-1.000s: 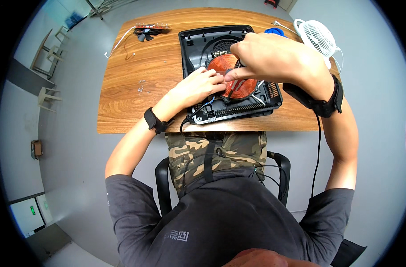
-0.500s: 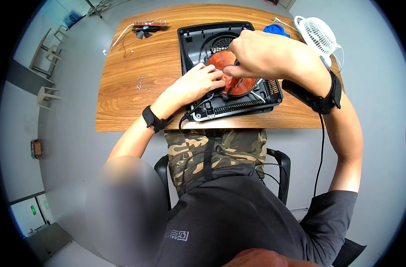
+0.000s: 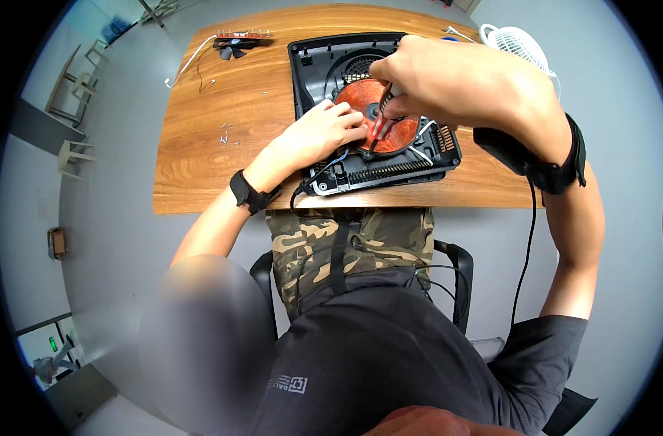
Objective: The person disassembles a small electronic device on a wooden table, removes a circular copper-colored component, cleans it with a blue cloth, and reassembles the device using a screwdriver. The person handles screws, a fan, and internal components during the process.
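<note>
Head view: opened cooker base [image 3: 324, 65] sits at 12 o'clock on the wooden surface [image 3: 222, 145]. Left hand [image 3: 320, 134] rests flat at the copper coil [image 3: 378, 116] at its 9 o'clock edge. Right hand [image 3: 447, 80] pinches a red-handled tool [image 3: 378, 127] above the coil.

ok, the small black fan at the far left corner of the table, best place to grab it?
Probably by the outer frame of the small black fan, coming from above or the near side. It lies flat on the wooden table, apart from both hands, with white wires trailing off its left, so pinch the frame edges, not the blades or leads.
</note>
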A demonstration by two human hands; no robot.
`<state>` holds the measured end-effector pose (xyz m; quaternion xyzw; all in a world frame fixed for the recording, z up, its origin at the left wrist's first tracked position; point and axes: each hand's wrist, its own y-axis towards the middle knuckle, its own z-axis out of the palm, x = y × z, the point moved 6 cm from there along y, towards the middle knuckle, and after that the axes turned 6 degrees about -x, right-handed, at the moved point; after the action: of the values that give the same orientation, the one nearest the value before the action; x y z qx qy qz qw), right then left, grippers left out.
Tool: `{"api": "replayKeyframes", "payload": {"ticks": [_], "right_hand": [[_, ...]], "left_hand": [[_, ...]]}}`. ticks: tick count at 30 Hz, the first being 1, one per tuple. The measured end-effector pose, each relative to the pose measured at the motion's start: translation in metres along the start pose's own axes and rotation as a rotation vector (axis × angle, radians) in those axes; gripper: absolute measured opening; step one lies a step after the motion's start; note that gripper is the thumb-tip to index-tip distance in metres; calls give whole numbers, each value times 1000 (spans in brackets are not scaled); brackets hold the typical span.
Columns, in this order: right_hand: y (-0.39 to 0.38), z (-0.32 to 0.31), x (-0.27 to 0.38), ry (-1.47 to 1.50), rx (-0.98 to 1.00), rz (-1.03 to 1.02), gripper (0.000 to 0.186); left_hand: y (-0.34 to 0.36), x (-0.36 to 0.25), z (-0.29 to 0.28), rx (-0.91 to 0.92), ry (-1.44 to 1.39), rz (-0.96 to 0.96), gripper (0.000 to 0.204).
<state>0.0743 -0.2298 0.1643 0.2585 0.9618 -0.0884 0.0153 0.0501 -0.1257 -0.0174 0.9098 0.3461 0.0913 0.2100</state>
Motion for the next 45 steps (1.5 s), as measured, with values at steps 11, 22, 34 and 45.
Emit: {"api": "replayKeyframes", "payload": {"ticks": [11, 22, 34, 45], "right_hand": [[8, 11, 8, 35, -52, -55, 45], [4, 20, -2, 55, 32, -126, 33], [-1, 6, 2, 7, 2, -25, 38], [0, 15, 7, 61, 40, -107, 36]], "left_hand": [[7, 6, -2, -52, -122, 17, 26], [2, -1, -5, -11, -2, 0, 25], [2, 1, -3, 5, -12, 4, 26], [1, -2, -3, -24, -15, 5, 26]]}}
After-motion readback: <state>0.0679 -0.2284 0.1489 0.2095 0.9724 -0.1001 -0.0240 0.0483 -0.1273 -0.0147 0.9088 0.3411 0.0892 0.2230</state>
